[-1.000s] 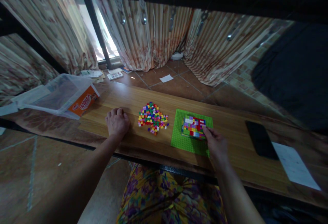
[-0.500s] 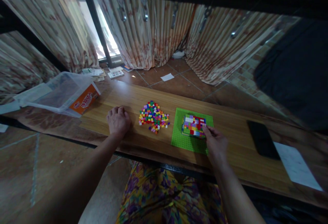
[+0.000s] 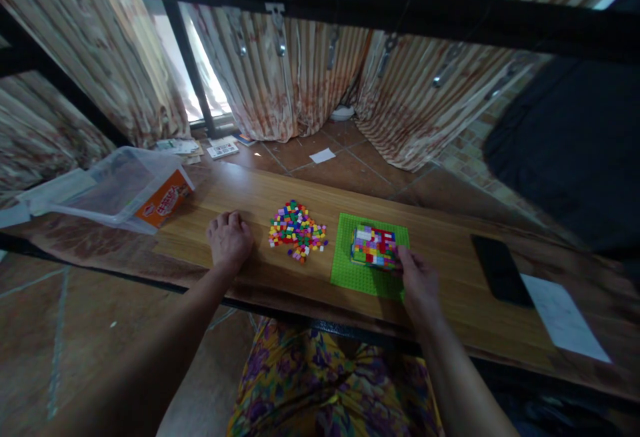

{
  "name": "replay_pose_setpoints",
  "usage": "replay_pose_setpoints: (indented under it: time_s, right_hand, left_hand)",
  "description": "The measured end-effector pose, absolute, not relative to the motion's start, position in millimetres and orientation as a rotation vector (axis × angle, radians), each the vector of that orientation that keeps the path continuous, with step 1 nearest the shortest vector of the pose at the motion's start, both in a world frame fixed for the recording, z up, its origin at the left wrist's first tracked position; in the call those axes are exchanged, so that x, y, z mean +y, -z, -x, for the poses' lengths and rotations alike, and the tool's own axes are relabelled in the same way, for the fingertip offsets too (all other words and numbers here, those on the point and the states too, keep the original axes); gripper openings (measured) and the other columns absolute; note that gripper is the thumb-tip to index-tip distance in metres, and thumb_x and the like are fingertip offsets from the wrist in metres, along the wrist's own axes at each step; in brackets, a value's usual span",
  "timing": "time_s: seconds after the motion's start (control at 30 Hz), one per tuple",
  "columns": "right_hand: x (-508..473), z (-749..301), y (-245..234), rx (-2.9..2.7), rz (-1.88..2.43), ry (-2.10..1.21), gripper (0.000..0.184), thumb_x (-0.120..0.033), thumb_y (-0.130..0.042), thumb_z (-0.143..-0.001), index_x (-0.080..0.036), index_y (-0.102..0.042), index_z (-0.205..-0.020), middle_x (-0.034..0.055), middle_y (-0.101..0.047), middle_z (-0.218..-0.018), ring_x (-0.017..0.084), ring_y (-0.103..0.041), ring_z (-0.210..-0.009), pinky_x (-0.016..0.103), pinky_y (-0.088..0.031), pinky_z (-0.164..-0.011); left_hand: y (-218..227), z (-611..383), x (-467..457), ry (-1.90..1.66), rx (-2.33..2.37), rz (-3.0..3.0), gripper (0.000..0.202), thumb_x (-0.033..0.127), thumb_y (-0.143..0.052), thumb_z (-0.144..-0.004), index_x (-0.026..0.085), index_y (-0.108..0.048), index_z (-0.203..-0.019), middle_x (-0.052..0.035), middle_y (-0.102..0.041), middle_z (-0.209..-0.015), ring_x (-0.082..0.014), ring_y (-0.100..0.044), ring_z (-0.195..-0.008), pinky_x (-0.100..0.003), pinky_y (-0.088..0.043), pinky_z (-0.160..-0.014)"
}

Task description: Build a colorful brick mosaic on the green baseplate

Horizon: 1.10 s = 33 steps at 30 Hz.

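Clearly, the right hand (image 3: 421, 282) touched the right side of the brick build (image 3: 371, 246) on the green baseplate (image 3: 344, 273); the left hand (image 3: 230, 239) lay beside loose bricks (image 3: 296, 229). Whether either gripped, I could not tell.

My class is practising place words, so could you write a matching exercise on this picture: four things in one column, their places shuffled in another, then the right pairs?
Things
1. left hand
2. right hand
3. green baseplate
4. black phone

Places
A. beneath the multicoloured brick build
B. beside the white sheet
C. between the clear box and the loose bricks
D. at the right edge of the brick build

Right pairs: 1-C, 2-D, 3-A, 4-B
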State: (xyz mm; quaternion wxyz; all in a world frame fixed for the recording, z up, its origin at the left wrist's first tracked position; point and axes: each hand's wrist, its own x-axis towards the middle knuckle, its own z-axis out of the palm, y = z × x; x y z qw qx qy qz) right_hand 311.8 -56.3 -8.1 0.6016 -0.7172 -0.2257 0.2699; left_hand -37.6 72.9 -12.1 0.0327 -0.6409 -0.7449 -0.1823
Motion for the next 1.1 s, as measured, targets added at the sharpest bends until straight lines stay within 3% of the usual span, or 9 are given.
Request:
replay_pose_setpoints:
  time_s: [0.23,0.37,0.53,0.7,0.9,1.1]
  right_hand:
    - [-66,-294,-19,-0.601,1.640,-0.432,0.038,-0.051,-0.068,-0.072,-0.015,-0.070,-0.084,0.0045,-0.070,-0.076,0.012,-0.057,-0.060,0.025,-0.046,-0.058]
    - [-70,-255,-33,-0.978,1.583,-0.397,0.029,-0.043,-0.061,-0.082,-0.018,-0.071,-0.092,0.0060,-0.072,-0.091,0.018,-0.065,-0.083,0.032,-0.051,-0.077]
    - [-64,-212,-31,-1.528,1.544,-0.418,0.021,-0.027,-0.050,-0.091,-0.021,-0.069,-0.095,0.0049,-0.068,-0.092,0.017,-0.064,-0.084,0.030,-0.050,-0.078]
    - [-38,-190,-19,-1.733,1.778,-0.270,0.025,-0.018,-0.044,-0.090,-0.016,-0.068,-0.095,0.0092,-0.067,-0.093,0.021,-0.062,-0.088,0.033,-0.047,-0.083]
    - [-15,-183,-8,-1.866,2.047,-0.221,0.018,-0.018,-0.048,-0.090,-0.017,-0.066,-0.091,0.0083,-0.066,-0.092,0.021,-0.060,-0.089,0.030,-0.043,-0.082]
    - [-16,-182,-2,-1.839,2.053,-0.263,0.022,-0.014,-0.044,-0.089,-0.017,-0.065,-0.084,0.0092,-0.065,-0.089,0.020,-0.059,-0.086,0.030,-0.042,-0.080]
  left_hand:
    - [15,39,74,0.564,-2.285,1.966,0.036,0.030,-0.040,-0.089,0.016,-0.062,-0.114,-0.0149,-0.059,-0.121,-0.0331,-0.049,-0.112,-0.045,-0.039,-0.095]
    - [16,39,73,0.561,-2.282,1.972,0.036,0.030,-0.040,-0.089,0.016,-0.062,-0.114,-0.0150,-0.059,-0.119,-0.0322,-0.049,-0.112,-0.045,-0.038,-0.094]
    - [15,39,72,0.526,-2.281,1.962,0.036,0.030,-0.040,-0.090,0.016,-0.062,-0.115,-0.0141,-0.060,-0.120,-0.0321,-0.049,-0.111,-0.044,-0.039,-0.094]
    - [15,39,72,0.537,-2.261,1.971,0.035,0.028,-0.040,-0.090,0.016,-0.062,-0.114,-0.0132,-0.060,-0.120,-0.0316,-0.050,-0.111,-0.043,-0.039,-0.093]
    - [15,38,72,0.561,-2.280,1.978,0.034,0.028,-0.041,-0.090,0.016,-0.062,-0.113,-0.0147,-0.059,-0.120,-0.0317,-0.049,-0.111,-0.045,-0.038,-0.094]
    - [15,39,72,0.547,-2.289,1.979,0.034,0.028,-0.040,-0.090,0.017,-0.062,-0.115,-0.0144,-0.059,-0.120,-0.0315,-0.049,-0.113,-0.044,-0.038,-0.095]
